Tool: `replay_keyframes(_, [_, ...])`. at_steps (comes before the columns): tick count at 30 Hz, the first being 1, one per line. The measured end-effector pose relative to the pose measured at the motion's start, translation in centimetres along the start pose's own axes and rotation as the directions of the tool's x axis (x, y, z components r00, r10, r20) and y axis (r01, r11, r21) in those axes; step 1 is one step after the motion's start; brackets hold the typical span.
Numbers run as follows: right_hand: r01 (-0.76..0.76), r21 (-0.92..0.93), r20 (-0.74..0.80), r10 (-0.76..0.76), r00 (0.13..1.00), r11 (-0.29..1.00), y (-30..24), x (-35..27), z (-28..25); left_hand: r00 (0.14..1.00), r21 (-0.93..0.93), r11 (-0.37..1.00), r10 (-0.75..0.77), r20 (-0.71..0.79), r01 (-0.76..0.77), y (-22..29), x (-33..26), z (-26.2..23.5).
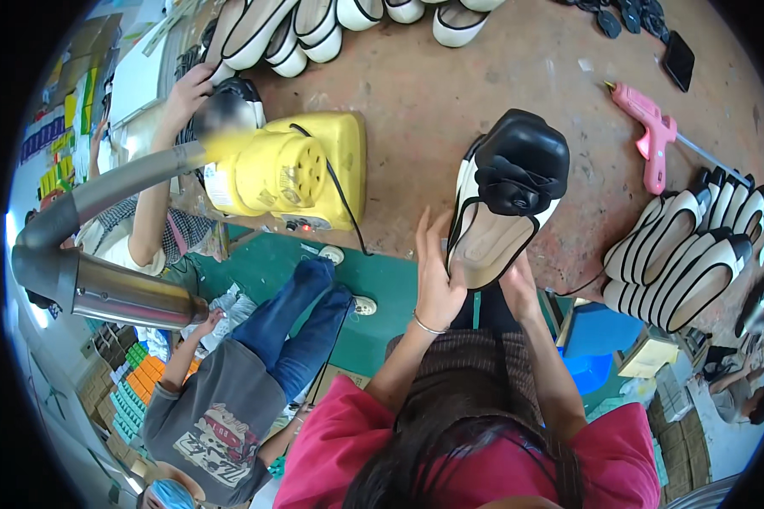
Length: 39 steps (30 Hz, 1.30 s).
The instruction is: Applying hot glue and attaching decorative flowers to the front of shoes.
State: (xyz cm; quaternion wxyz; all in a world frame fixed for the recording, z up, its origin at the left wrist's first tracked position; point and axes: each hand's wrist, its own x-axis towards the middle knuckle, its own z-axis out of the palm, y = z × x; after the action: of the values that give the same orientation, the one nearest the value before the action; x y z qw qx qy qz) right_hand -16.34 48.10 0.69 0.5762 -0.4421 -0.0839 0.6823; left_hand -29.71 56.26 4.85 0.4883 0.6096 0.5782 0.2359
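A slip-on shoe [494, 237] is between my two hands at the table's near edge, its toe pointing away from me. It has white sides, black edging, a beige insole and a black toe cap with a black fabric flower [520, 188] on top. My left hand [438, 270] grips its left side near the heel, thumb by the rim and fingers along the outside. On the opposite side, my right hand [518, 284] holds the heel; its fingers are partly hidden behind the shoe.
To the right lie a pink glue gun [647, 127], a black phone [679, 61] and stacked white shoes [679, 254]. A yellow blower [289, 174] with a grey hose and metal tube [136, 293] stands left. More shoes [318, 30] line the far edge. Co-workers are at left.
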Motion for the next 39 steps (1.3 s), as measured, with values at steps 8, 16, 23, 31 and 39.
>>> replay_keyframes(8, [0.028,-0.201,-0.021,-0.033,0.999,0.979,-0.5,4.3,4.6,0.881,-0.394,0.798,-0.341,0.327,0.455,-2.6,2.4,-3.3])
replay_keyframes(16, [0.409,-0.356,0.136,-0.387,0.912,0.84,-2.2,23.3,12.8,0.944,-0.401,0.858,-0.324,0.064,0.322,-8.8,19.8,-11.1])
replay_keyframes(23, [0.384,-0.524,0.087,-0.401,0.912,0.76,-2.0,25.3,14.3,0.805,-0.486,0.797,-0.527,-0.272,0.358,-3.4,22.0,-10.3])
replay_keyframes(31, [0.457,-0.739,-0.052,-0.719,0.693,0.494,-8.4,10.3,6.8,0.835,-0.159,0.963,-0.27,-0.479,0.219,2.5,16.2,-5.3])
replay_keyframes(39, [-0.276,-0.935,-0.196,-0.974,-0.117,0.222,-19.7,-11.3,-11.5,0.961,-0.208,0.939,0.273,-0.03,-0.273,10.8,4.9,11.5])
